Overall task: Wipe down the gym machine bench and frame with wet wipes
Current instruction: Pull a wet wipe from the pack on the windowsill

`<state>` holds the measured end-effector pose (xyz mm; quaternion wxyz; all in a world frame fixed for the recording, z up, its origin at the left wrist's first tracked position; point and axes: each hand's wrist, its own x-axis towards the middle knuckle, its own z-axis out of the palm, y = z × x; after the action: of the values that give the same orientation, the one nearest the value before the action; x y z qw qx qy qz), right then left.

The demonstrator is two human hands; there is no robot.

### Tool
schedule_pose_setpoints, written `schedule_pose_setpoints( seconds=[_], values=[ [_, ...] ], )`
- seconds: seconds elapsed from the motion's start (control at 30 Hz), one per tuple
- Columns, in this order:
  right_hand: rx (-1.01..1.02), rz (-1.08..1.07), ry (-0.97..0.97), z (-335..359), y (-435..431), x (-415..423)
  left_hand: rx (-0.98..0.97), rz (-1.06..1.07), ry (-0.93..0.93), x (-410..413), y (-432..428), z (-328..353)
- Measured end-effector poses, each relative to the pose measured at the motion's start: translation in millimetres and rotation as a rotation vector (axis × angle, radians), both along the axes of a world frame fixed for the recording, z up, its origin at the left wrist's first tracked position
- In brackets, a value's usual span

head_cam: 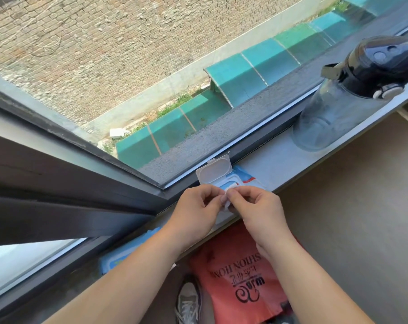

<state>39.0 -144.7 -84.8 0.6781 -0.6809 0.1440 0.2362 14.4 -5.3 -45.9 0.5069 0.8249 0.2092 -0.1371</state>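
Grey window sill (pixel 280 164) running near-left to far-right under a wide pane. Far right on it, clear water bottle (pixel 343 106) with a black cap. Below the sill, red bag (pixel 240 277) on the floor beside a shoe (pixel 189 300). Mid-sill, wet wipes pack (pixel 242 178), white lid (pixel 214 169) flipped up. Left hand (pixel 198 206) and right hand (pixel 259 206) meeting just near of the opening, each grip pinched narrow on a white wipe (pixel 227 198).
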Motion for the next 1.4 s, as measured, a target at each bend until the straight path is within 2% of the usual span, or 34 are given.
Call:
schedule_pose_setpoints(
  seconds=[0.23,0.37,0.5,0.6,0.73,0.87,1.03,1.13,1.23,1.4],
  values=[
    [-0.136,-0.113,0.017,-21,0,-6,-0.032,0.241,0.006,1,-4,0],
    [-0.248,-0.053,-0.012,-26,0,-3,-0.133,0.360,-0.023,-1,-6,14],
    [-0.348,-0.015,-0.021,-25,3,6,0.036,0.475,-0.130,-1,6,28],
    [-0.367,-0.012,0.005,-23,3,7,0.106,0.498,-0.248,-5,11,47],
    [-0.364,-0.060,0.029,-13,4,8,0.186,0.408,-0.389,-19,3,76],
    [-0.285,-0.112,0.086,11,2,5,0.055,0.441,-0.245,-26,3,94],
    [-0.247,-0.016,0.042,74,-13,-10,-0.210,0.438,-0.130,-37,-11,140],
    [-0.014,0.103,0.106,132,-28,-28,-0.309,0.365,-0.120,-49,-29,181],
    [0.132,0.182,0.106,206,-53,-45,-0.355,0.278,-0.121,-62,-49,228],
    [0.098,0.075,-0.023,320,-105,-92,-0.352,0.216,-0.169,-96,-83,304]
  ],
)
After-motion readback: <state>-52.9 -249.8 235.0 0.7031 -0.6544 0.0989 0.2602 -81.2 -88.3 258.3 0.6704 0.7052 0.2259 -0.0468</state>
